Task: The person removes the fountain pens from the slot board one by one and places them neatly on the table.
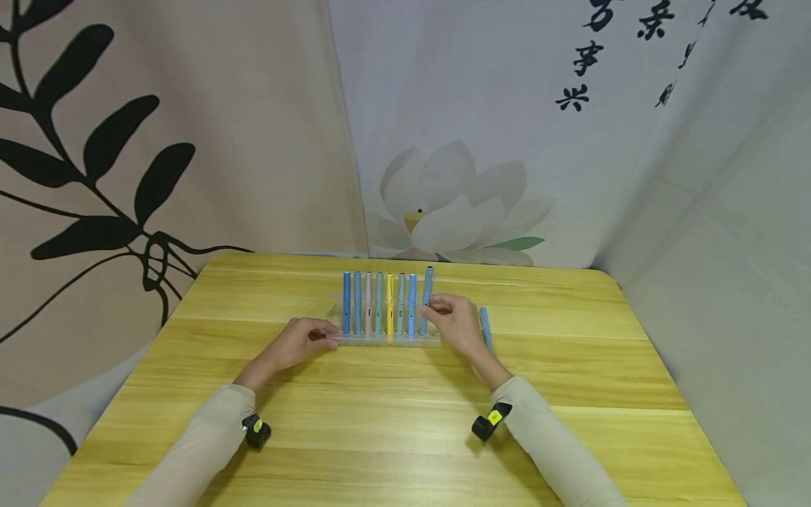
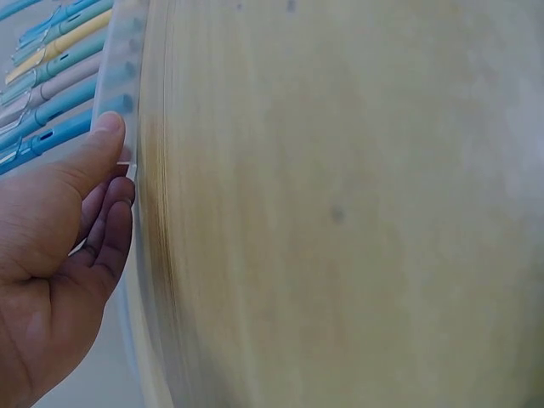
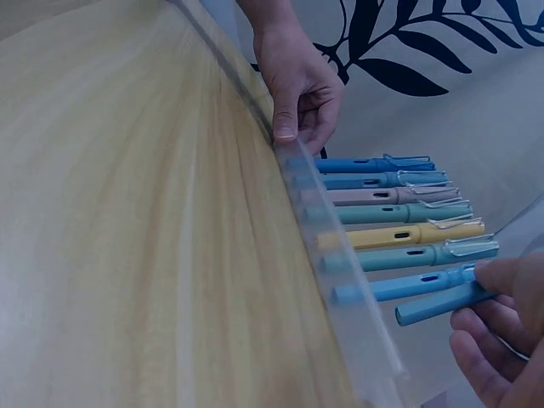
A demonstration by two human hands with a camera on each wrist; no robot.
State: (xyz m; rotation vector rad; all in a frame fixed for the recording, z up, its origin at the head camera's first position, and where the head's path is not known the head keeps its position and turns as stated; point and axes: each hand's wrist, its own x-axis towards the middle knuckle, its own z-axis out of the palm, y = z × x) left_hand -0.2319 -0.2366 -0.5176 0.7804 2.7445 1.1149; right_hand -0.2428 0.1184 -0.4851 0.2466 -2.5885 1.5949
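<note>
A clear pen rack (image 1: 386, 341) stands on the table with several capped pens upright in a row: blue, grey-pink, green and a yellow pen (image 1: 389, 304). My left hand (image 1: 304, 341) pinches the rack's left end, the thumb (image 2: 106, 136) lying on its front. At the right end, my right hand (image 1: 455, 322) holds a grey-blue pen (image 3: 442, 303) between thumb and fingers, beside a brighter blue pen (image 3: 404, 285). In the right wrist view its lower end shows apart from the rack. Another blue pen (image 1: 486, 329) lies on the table, just right of the right hand.
The wooden table (image 1: 393, 436) reaches back to a hanging cloth (image 1: 481, 84) printed with a lotus and black characters. More cloth with dark leaves (image 1: 108, 137) hangs at the left, and a pale one (image 1: 728, 211) at the right.
</note>
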